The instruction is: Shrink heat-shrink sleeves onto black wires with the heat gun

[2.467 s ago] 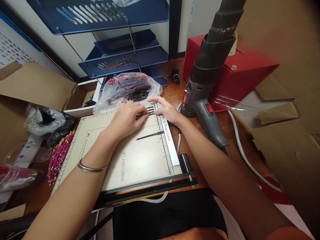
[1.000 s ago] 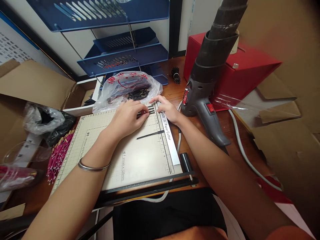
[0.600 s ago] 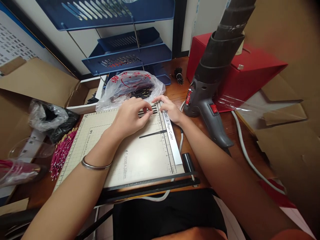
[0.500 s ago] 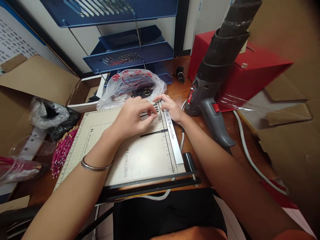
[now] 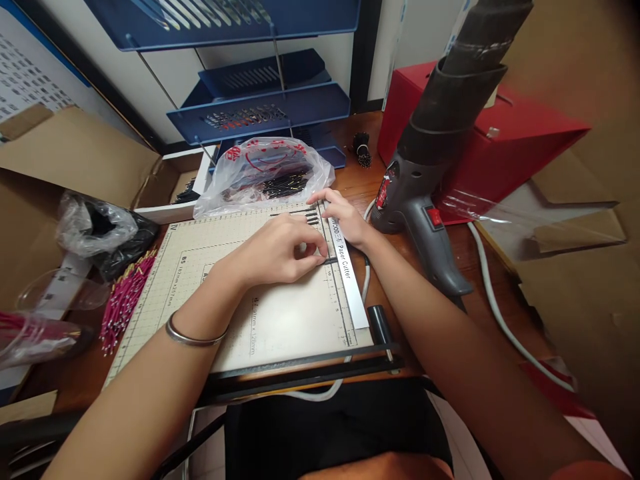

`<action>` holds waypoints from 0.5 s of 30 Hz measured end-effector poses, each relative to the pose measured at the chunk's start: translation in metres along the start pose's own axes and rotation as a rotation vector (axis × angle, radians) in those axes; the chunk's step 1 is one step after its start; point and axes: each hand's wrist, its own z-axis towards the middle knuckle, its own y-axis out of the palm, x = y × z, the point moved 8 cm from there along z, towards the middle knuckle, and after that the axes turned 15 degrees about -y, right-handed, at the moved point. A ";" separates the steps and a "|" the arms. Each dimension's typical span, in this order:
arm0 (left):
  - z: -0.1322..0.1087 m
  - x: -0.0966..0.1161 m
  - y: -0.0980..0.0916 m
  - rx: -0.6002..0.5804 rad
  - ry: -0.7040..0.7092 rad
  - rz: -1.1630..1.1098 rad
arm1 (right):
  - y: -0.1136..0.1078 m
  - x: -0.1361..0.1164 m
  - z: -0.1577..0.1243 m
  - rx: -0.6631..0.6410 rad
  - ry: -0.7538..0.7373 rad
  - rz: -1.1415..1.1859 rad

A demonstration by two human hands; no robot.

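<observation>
A cream paper cutter (image 5: pixel 295 320) lies in front of me, with grid lines and a white label strip along its right side. My left hand (image 5: pixel 287 250) is over the board, thumb and forefinger pinched together on a thin black cord (image 5: pixel 331 261) near the ruler edge; most of the cord is hidden beneath the hand. Several short black cords (image 5: pixel 311 217) lie side by side at the far right of the board. My right hand (image 5: pixel 345 217) rests at the cutter's far right edge, fingers stretched out and apart, its fingertips beside those cord ends.
A plastic bag of black cords (image 5: pixel 285 185) lies behind the cutter. Magenta cords (image 5: pixel 127 297) are bundled at left, near an open carton (image 5: pixel 80 157). A heat gun (image 5: pixel 430 200) stands at right before a red box (image 5: pixel 525 127). Blue shelves (image 5: pixel 260 110) rise behind.
My left hand has moved nearer and slightly right, from above the far cords to the single cord lower on the board. My right hand has stayed in place.
</observation>
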 end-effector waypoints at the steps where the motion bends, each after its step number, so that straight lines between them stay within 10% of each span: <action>1: 0.000 -0.001 0.000 -0.004 -0.003 0.006 | 0.000 0.000 0.000 0.000 -0.003 0.000; 15: 0.001 -0.014 -0.008 0.103 -0.015 0.216 | 0.001 0.000 0.001 -0.011 -0.018 -0.011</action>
